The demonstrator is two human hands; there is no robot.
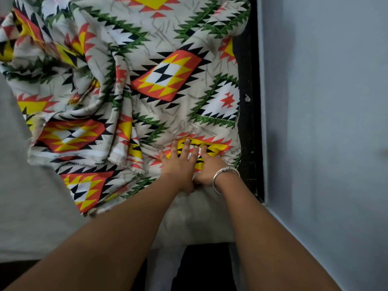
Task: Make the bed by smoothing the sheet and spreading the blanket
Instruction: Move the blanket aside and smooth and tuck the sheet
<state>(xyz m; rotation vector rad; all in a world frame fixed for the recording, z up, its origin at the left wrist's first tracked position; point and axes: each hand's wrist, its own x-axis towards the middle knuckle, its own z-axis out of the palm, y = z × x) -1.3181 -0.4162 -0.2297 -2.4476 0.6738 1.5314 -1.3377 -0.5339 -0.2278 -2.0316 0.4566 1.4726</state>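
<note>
Blanket [168, 80]: printed one, zigzag diamonds in orange, yellow, green and black on cream. Head view: it sprawls over the far and middle part of the bed, w/ deep folds bunched on the left and a flatter stretch on the right next to the dark bed frame [248, 59]. Pale sheet [31, 196] shows bare along the left side and in a patch under the forearms. Blue-grey wall [325, 101] sits just beside the frame.

Hands now. Left hand [178, 164] is flat on the cloth near the blanket's near right corner, fingers spread and straight, pressing down, not gripping. Right hand [212, 166], silver bangle [223, 175] on the wrist, touches the left one and lies at the hem. Its fingers are partly behind the left hand and the thumb is down at the edge, so can't tell if it's pinching the hem or just resting.

Handling, my read: thin woven cloth, light, v. soft, no stiffness. It creases sharply, and a frayed raw edge [128, 166] shows. Prob. slides easily over the sheet, so pressing alone may drag the sheet along. Best hold is the hem at the corners, one per hand, well apart, then lift and pull taut rather than grab mid-fabric. The bunched left side likely needs shaking out first. Nothing fragile, tho the frayed hem could shed threads if yanked.
</note>
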